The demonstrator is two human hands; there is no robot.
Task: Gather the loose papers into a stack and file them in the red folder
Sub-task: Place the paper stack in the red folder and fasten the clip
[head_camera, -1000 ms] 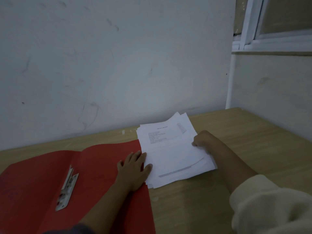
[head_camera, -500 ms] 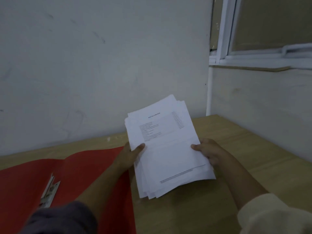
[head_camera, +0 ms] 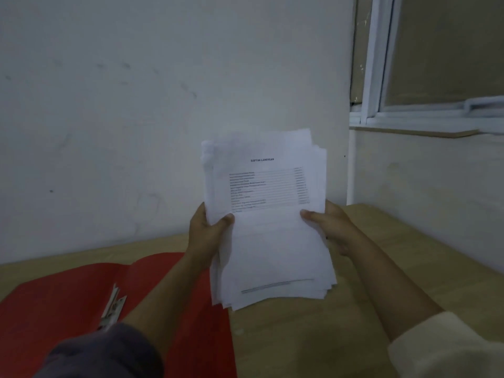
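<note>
Item: paper stack (head_camera: 270, 241), roughly upright, long axis vertical, over desk (head_camera: 368, 268); sheet edges uneven.
L hand (head_camera: 208, 230): grip clamped on stack's left edge, thumb in front.
R hand (head_camera: 331, 225): grip clamped on right edge.
Red folder (head_camera: 68, 309): open flat on desk, down-left of stack, L hand nearer; metal fastener (head_camera: 111, 306) at spine.
Est. next: square the edges, then go down-left.

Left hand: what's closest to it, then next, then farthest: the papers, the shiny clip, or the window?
1. The papers: gripped by the left hand itself.
2. The shiny clip: down-left, on the red folder.
3. The window: far off, upper right.
</note>
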